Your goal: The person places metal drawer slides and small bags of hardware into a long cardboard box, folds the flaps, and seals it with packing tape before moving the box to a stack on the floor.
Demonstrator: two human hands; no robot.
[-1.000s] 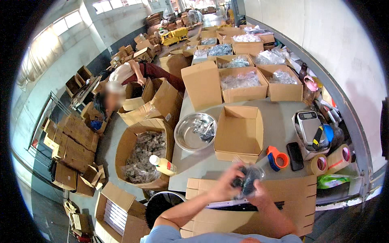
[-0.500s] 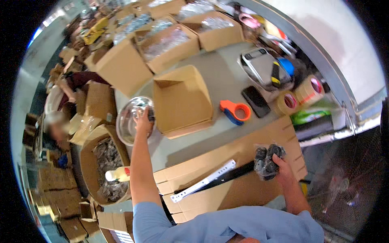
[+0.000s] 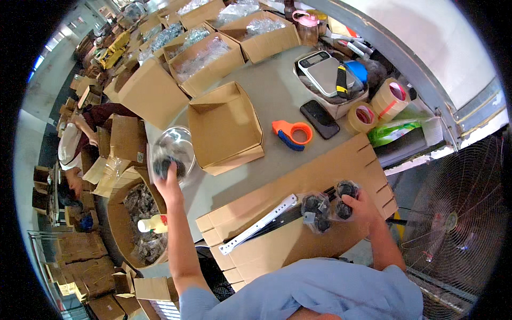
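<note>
My left hand (image 3: 169, 185) is closed on a dark, rounded piece (image 3: 172, 167) at the near side of a shiny metal bowl (image 3: 184, 140); blur hides its exact kind. My right hand (image 3: 364, 208) grips a clear plastic bag of black round parts (image 3: 346, 200) over the flat cardboard (image 3: 298, 253). Just left of it, a second clear-wrapped cluster of black round parts (image 3: 316, 212) touches or nearly touches the first. A white perforated metal strip (image 3: 258, 224) lies slantwise on the cardboard, with black strips (image 3: 277, 220) alongside.
An open cardboard box (image 3: 226, 128) stands beside the bowl. Farther right are an orange tape dispenser (image 3: 292, 134), a phone (image 3: 320, 119), a scale (image 3: 326, 73) and tape rolls (image 3: 362, 117). A bottle (image 3: 153, 224) lies over a carton (image 3: 114, 224). A fan (image 3: 453, 218) stands right; another person (image 3: 72, 144) is left.
My left hand has drawn back toward me from the bowl's middle with the dark piece. The wrapped black clusters have moved left and spread apart. The whole view has shifted slightly.
</note>
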